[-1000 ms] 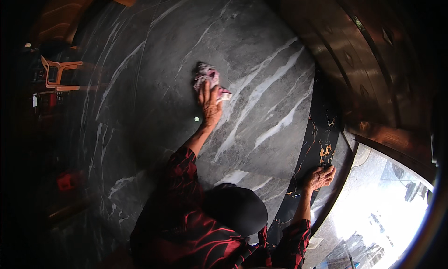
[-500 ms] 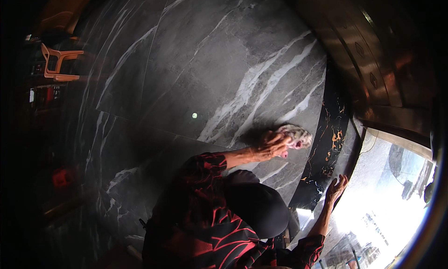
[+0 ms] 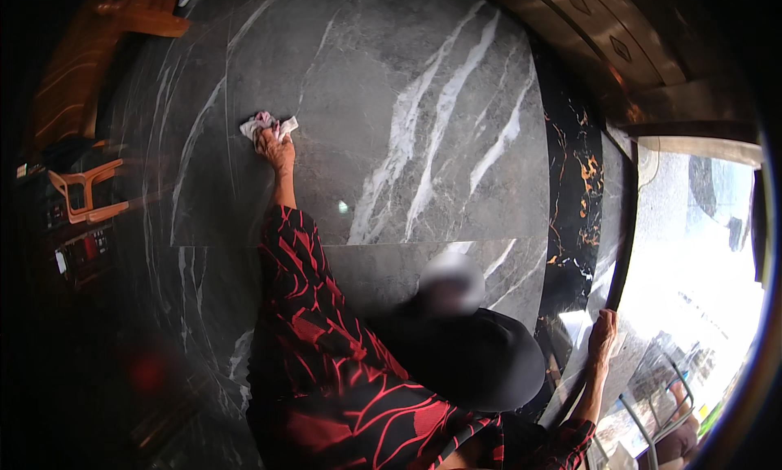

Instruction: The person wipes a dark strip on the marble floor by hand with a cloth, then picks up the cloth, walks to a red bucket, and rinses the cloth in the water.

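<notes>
Cloth (image 3: 265,120) bunches in the left hand's (image 3: 278,152) bent fingers against a grey marbled surface (image 3: 334,87), far from its black-bordered edge (image 3: 572,234); right hand (image 3: 602,336) beside a dark frame (image 3: 626,258), finger positions impossible to tell.

Where the left hand (image 3: 277,152) meets the cloth (image 3: 254,129), finger details are too small to tell. Near the left edge of the marbled tiles (image 3: 342,164) — 1 red object (image 3: 148,369), blurred; the picture's top edge crops wooden furniture (image 3: 85,71).
</notes>
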Tool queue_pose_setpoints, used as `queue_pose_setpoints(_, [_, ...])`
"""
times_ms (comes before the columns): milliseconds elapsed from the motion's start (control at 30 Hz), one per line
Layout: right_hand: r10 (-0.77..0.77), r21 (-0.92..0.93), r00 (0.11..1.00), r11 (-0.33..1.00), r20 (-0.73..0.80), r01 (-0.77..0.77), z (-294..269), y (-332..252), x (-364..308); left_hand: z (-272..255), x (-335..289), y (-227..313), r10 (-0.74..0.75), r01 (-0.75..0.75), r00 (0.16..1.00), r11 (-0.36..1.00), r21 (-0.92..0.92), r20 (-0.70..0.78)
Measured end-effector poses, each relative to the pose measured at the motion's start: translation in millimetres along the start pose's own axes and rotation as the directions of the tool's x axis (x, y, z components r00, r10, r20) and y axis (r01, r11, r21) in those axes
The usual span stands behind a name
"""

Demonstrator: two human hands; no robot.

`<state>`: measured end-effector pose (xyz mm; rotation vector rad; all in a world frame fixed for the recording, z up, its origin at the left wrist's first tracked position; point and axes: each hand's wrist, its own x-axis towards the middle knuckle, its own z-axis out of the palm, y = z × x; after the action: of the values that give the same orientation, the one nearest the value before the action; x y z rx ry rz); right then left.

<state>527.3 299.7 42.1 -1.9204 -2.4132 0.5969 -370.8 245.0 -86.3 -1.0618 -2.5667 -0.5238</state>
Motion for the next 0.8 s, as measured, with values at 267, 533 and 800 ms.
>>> queue_pose_setpoints(267, [-0.094, 0.014, 0.994, 0.995, 0.056, 0.094, -4.0, -81.0, 21.3, 33.7, -36.1, 316.4, 0.744, -0.536, 0.666, 0.533, -0.655, 0.060])
queue_pose_setpoints(533, [-0.219, 0.087, 0.973, 0.971, -0.073, 0.225, 28.3, -111.3, 12.0, -68.1, -290.1, 387.6, 0.964, -0.521, 0.177, -0.080, -0.850, -0.199])
queue_pose_setpoints(800, [-0.030, 0.194, 0.983, 0.979, -0.181, 0.066, 25.4, -72.1, 3.2, -98.4, -149.2, 314.5, 0.702, -0.369, 0.702, 0.502, -0.783, 0.119])
